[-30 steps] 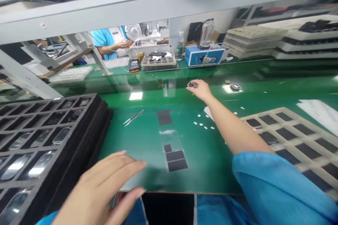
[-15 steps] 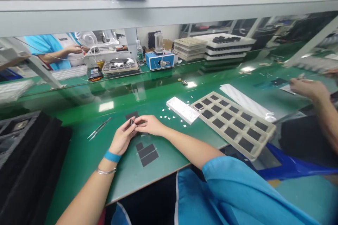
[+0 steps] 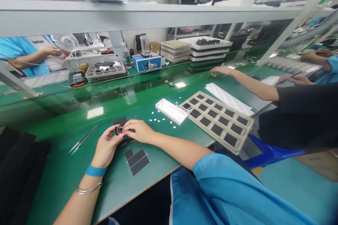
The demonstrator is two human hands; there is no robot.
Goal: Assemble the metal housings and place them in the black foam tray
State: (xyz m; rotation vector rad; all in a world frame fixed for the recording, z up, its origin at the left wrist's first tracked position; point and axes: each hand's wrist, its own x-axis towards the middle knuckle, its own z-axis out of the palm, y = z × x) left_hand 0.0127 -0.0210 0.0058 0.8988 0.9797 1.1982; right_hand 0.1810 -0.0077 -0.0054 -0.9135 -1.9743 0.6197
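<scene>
Between the fingertips of my left hand (image 3: 106, 145) is a small black part with a shiny rim, like a watch case (image 3: 118, 130). The fingers of my right hand (image 3: 140, 131) are pinched together against its right side. Whether the right fingers hold something tiny of their own is hidden. Under and just behind my hands lies a dark square pad (image 3: 120, 121). Black rectangular pieces (image 3: 137, 160) lie flat on the green table nearer to me. A pair of tweezers (image 3: 83, 140) rests to the left of my left hand.
A white box (image 3: 171, 111) stands among scattered small white pieces (image 3: 158, 120). Right of it, a beige compartment tray (image 3: 219, 134) overhangs the table edge. A co-worker's arm (image 3: 250, 83) reaches in from the right. Black foam blocks (image 3: 19, 168) stand at left.
The view has swung right, so everything appears further left. The black case shows more of its face between my fingers. The co-worker's arm at right has stretched out across the table.
</scene>
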